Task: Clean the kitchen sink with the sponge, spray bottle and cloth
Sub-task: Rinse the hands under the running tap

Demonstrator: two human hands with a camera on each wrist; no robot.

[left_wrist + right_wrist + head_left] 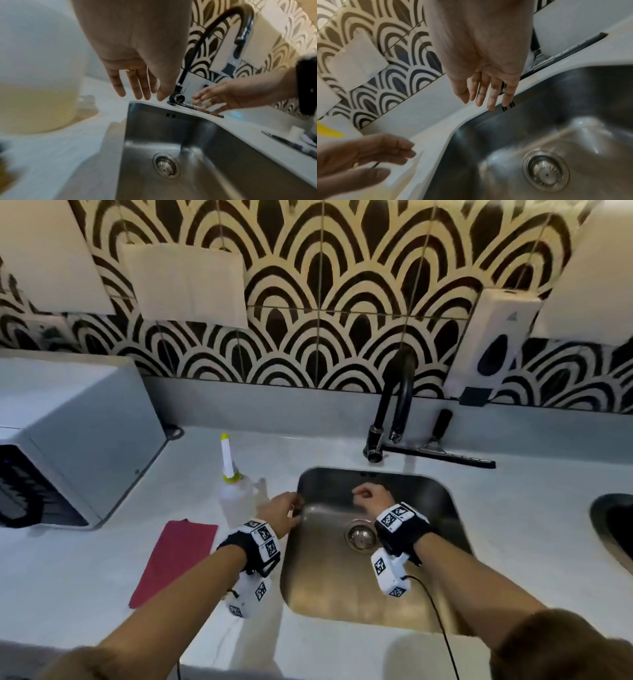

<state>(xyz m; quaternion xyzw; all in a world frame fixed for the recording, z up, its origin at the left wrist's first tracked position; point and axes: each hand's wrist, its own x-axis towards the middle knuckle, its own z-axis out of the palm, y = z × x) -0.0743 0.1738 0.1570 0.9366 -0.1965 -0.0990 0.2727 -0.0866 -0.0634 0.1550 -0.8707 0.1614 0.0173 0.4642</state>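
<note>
The rectangular stainless-steel kitchen sink [342, 594] sits sunk into a pale grey countertop [513, 525], with a round metal drain strainer [359, 535] in its floor. The left hand [279, 510] hovers over the sink's left rim, fingers loosely extended and holding nothing. The right hand [371, 496] hangs above the basin near its back wall, fingers relaxed and spread, also empty. A translucent plastic spray bottle [236, 494] with a white-and-yellow nozzle stands on the countertop just beside the left hand. A flat dark-red cloth [174, 559] lies on the countertop left of the sink. A black curved faucet [394, 405] rises behind the basin, and a black-handled squeegee [442, 450] lies beside it.
</note>
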